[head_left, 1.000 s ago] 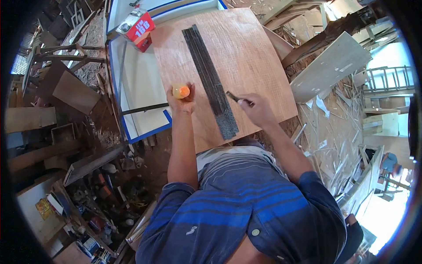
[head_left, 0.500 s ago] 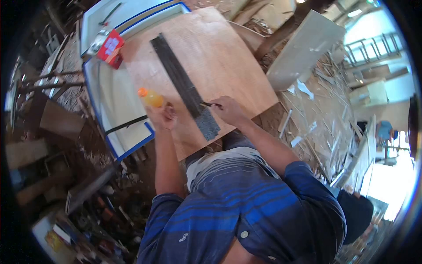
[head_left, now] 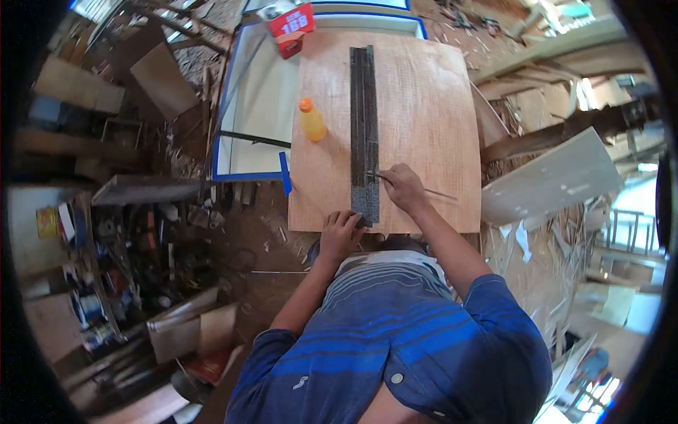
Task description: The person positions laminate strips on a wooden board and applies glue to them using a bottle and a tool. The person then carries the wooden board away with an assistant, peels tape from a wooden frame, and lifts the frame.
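Observation:
A long dark strip (head_left: 364, 106) lies lengthwise on the wooden board (head_left: 424, 92); its surface is dark and streaky, except for a lighter grey, speckled near end. My right hand (head_left: 402, 187) is closed around a slim brush-like tool (head_left: 441, 193). Its tip rests on or just over the strip, near where dark meets grey. Beside the strip's near end, at the board's front edge, my left hand (head_left: 340, 233) has its fingers stretched out, fingertips at the strip. Nothing shows in that hand. An orange-capped bottle of yellow liquid (head_left: 312, 121) stands left of the strip.
A red and silver can (head_left: 292, 35) sits at the board's far left corner. Left of the board is a white, blue-edged panel frame (head_left: 258, 106). A pale board (head_left: 558, 177) leans at the right. Wood scraps and tools litter the floor.
My left hand has left the bottle's side and come to the strip's near end. My right hand still holds the tool at the strip. The view has turned, so the strip now runs straight away.

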`<state>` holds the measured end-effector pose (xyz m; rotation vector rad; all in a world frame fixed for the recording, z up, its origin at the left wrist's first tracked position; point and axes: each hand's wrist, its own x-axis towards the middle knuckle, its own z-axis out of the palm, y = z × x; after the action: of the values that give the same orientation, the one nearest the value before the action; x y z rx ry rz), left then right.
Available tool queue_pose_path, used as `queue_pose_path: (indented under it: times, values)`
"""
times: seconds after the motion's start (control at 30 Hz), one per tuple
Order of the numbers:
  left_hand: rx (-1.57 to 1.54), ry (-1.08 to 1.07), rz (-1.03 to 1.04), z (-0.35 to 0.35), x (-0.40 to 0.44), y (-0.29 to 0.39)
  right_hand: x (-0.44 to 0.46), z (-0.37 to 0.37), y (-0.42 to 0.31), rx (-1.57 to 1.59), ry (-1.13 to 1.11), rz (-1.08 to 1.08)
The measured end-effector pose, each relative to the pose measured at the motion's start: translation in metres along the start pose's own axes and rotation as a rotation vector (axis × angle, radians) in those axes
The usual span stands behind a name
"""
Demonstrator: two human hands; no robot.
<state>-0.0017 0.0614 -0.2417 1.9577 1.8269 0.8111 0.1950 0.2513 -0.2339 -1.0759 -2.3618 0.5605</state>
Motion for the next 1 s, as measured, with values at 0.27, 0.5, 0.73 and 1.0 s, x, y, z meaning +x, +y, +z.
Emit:
queue_pose_path:
  times: [0.27, 0.5, 0.73, 1.0]
  values:
    - [0.078, 0.229, -0.091, 0.029, -0.025, 0.025, 0.042, 0.016, 0.047, -0.061, 0.001, -0.142]
    - [0.158, 0.346, -0.163, 0.042, -0.035, 0.049, 0.011, 0.008, 0.031, 0.001, -0.062, -0.228]
    - [0.15, 0.415, -0.331, 0.048, -0.016, 0.064, -0.022, 0.002, 0.015, 0.025, -0.146, -0.259]
    - [0.15, 0.438, -0.33, 0.054, -0.017, 0.062, -0.075, 0.004, -0.001, 0.058, -0.285, -0.331]
